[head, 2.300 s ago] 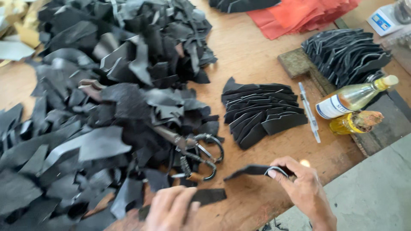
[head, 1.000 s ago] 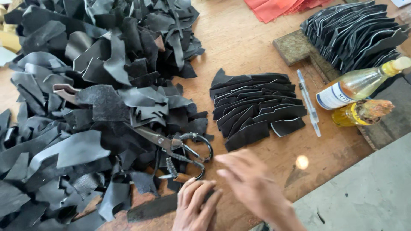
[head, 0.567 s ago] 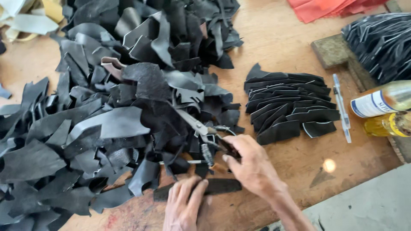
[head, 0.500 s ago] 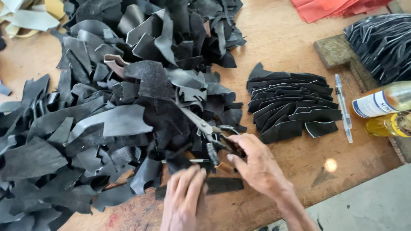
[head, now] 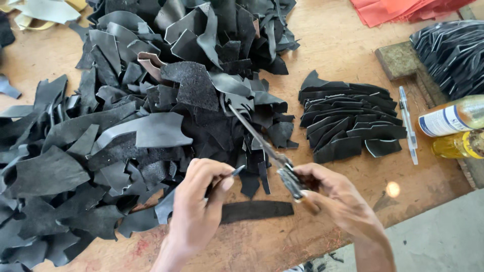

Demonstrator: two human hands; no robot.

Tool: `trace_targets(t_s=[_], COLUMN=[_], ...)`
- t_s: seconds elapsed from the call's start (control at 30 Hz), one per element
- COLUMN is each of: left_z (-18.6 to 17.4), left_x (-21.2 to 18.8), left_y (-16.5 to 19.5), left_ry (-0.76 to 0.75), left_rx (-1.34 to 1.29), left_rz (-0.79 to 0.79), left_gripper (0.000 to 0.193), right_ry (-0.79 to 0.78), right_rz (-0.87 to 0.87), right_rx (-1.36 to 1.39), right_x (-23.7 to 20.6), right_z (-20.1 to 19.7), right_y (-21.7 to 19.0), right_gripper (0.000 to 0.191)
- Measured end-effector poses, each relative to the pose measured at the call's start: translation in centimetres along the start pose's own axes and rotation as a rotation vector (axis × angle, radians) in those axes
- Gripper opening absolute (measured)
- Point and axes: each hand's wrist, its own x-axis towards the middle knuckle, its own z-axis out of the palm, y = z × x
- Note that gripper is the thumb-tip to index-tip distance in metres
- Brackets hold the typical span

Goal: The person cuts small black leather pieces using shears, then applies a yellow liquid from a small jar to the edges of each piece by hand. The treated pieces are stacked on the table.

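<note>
fingers (head: pixel 222 177) of left hand (head: pixel 199 211) pinched a thin black strip (head: pixel 237 172) | right hand (head: pixel 335 199) clenched on scissors (head: pixel 275 156), blades toward 11 o'clock | strip lay at 9 o'clock from scissors

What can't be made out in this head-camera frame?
- Handles of the long metal scissors: covered by the right hand.
- Thin black leather piece in the left hand: mostly behind its fingers.
- Two oil bottles: cut off by the right edge.
- Red sheets: cut off by the top edge.
</note>
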Motion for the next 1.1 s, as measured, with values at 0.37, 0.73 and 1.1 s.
trace_targets(t_s=[0.37, 0.73, 1.1], left_z=[1.6, -0.4, -0.6], left_x=[-9.0, -9.4, -3.5], left_y=[-2.7, -3.6, -5.3], left_ry=[-0.273, 0.104, -0.005], left_rx=[0.221, 0.469, 0.587], left_rz=[0.219, 0.068, 0.032], left_gripper=[0.019, 0.037, 0.078], right_ry=[-0.01, 0.197, 0.302], right_rz=[0.234, -0.146, -0.24], right_rx=[-0.643, -0.912, -1.057], right_x=[-5.6, -3.3, 8.1], right_z=[0.0, 4.1, 6.4], right_y=[0.9, -2.1, -2.7], right_gripper=[0.044, 0.077, 0.138])
